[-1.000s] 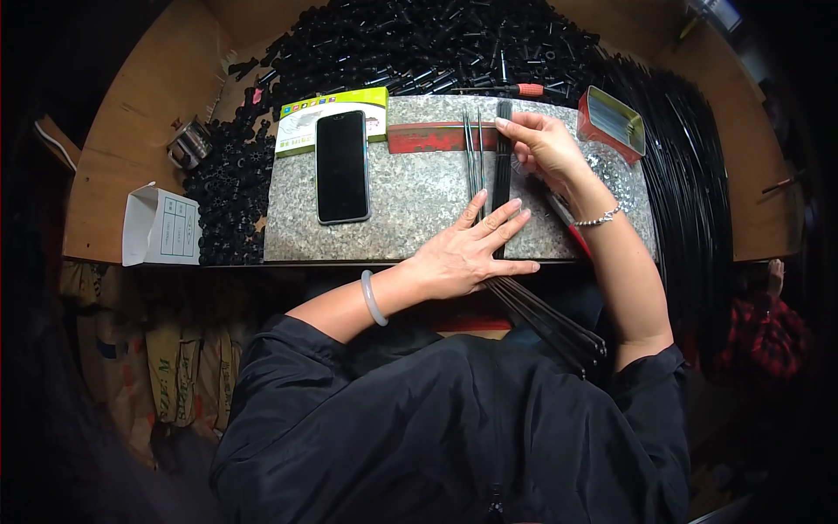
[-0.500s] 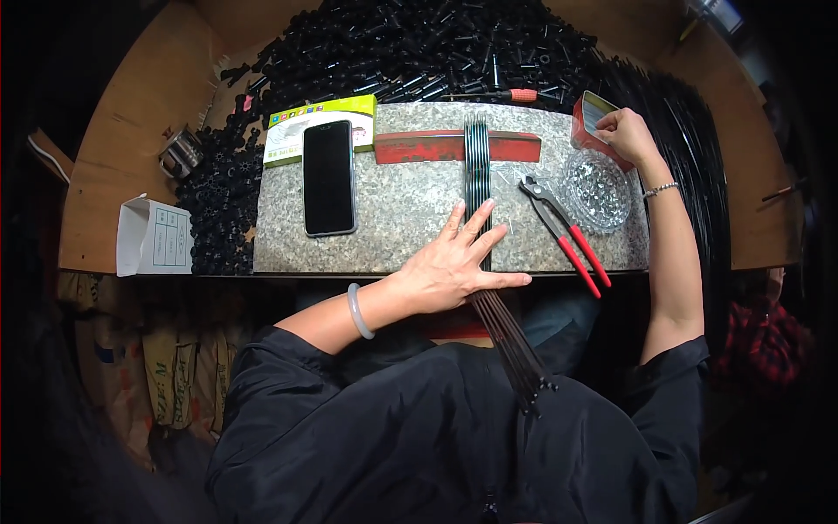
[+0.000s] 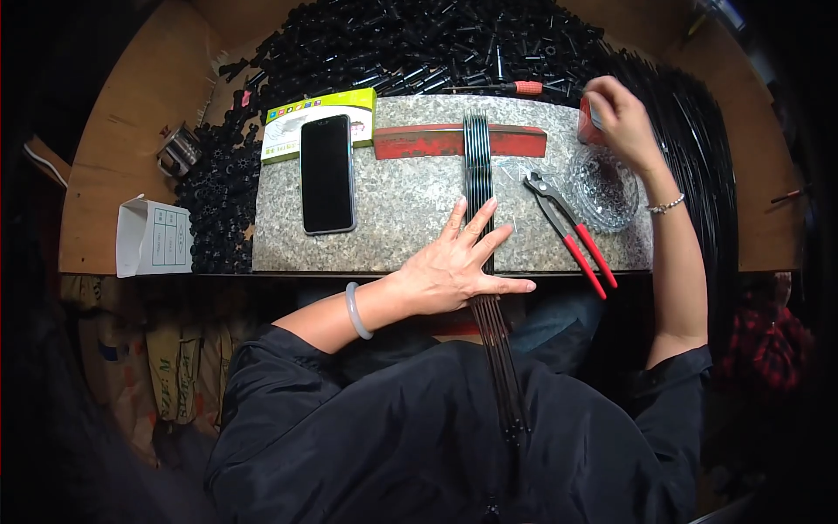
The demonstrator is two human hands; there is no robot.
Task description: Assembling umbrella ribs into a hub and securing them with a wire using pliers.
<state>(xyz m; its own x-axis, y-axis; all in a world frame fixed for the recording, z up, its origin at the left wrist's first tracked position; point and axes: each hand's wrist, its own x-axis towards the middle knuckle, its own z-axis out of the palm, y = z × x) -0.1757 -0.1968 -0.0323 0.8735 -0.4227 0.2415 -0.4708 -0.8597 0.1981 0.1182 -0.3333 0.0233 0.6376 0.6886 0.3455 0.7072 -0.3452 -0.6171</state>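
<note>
My left hand [image 3: 449,262] lies flat with fingers spread over a row of thin black rods [image 3: 477,170], pressing them onto the stone slab [image 3: 393,227]. Their far ends cross a worn red metal bar [image 3: 419,142]; their near ends hang past the slab's edge toward my lap. At the slab's far right corner, my right hand [image 3: 624,122] is closed around a small red tin [image 3: 589,127], mostly covered by the hand and blurred. Just below it sits a clear glass dish [image 3: 602,196] with small shiny bits inside. Red-handled pliers [image 3: 567,231] rest between the rods and the dish.
A black phone [image 3: 328,175] leans over a green and white box [image 3: 362,109]. Black plastic parts [image 3: 419,44] heap behind the slab, with a red-handled screwdriver [image 3: 526,88] before them. Long black rods [image 3: 698,157] fill the right side. An open white carton [image 3: 161,236] and metal cup [image 3: 180,151] stand left.
My right hand has gone from reaching at the tin's opening to gripping the tin, which has tilted and shifted. The rods' hanging ends have swung slightly left. My left hand stays in place.
</note>
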